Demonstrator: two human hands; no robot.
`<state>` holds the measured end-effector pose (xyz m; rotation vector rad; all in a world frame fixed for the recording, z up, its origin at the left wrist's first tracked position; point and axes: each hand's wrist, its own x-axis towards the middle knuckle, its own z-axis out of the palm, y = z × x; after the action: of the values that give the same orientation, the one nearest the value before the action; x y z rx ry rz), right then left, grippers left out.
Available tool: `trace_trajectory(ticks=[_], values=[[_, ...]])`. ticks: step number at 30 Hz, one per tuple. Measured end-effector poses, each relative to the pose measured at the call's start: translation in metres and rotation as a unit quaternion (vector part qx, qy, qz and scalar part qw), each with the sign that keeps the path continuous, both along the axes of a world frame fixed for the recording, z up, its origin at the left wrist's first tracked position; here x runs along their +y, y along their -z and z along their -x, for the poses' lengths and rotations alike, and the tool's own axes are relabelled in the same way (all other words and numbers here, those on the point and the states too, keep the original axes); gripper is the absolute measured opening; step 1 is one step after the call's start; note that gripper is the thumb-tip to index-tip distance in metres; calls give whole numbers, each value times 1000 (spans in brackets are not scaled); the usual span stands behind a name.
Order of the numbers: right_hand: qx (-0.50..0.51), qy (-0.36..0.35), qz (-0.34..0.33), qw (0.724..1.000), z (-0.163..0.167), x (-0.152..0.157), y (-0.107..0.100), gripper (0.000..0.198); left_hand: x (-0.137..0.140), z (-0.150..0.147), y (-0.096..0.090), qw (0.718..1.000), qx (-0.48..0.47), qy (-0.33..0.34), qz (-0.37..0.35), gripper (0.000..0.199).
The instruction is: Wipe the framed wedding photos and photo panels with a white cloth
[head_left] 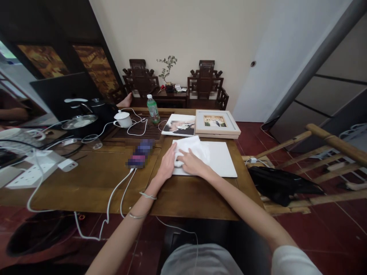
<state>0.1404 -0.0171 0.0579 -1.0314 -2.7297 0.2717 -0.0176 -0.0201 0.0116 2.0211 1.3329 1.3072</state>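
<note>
A folded white cloth (196, 144) lies on a thin, flat white panel (225, 162) at the table's near side. Along the cloth's left edge rests my left hand (167, 162), its fingers stretched out and touching the fabric. My right hand (192, 161) is on top of the cloth with bent fingers pressing into it; part of the fabric bunches under them. Behind the panel are a white-covered photo book (179, 126) and a light-framed picture (216, 123) lying flat on a box-like base.
A phone (140, 153) with white cables lies left of my hands. Further off stand a green bottle (153, 109), a lidded white cup (123, 119), a clear cup (94, 141) and power strips (36, 173). A bamboo chair (286, 152) holding a black bag (282, 185) stands right.
</note>
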Motion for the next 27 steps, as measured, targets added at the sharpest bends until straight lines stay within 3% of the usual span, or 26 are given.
trace_trajectory(ticks=[4, 8, 12, 16, 21, 27], values=[[3, -98, 60, 993, -10, -38, -16, 37, -1, 0, -6, 998, -47, -7, 28, 60], [-50, -88, 136, 986, -24, -49, -43, 32, 1, -4, 0, 997, -7, -16, 78, 60], [-76, 24, 122, 989, -29, -20, -52, 36, 5, -6, 14, 994, 92, -5, 50, 49], [-63, 139, 53, 987, -20, 27, -37, 41, 8, -5, 25, 987, 160, 2, 24, 43], [-39, 104, 33, 993, 8, 64, -23, 38, 7, -4, 19, 984, 178, 3, 1, 43], [-8, 91, 68, 994, 23, 89, -26, 40, 8, -2, 21, 982, 190, 3, -11, 42]])
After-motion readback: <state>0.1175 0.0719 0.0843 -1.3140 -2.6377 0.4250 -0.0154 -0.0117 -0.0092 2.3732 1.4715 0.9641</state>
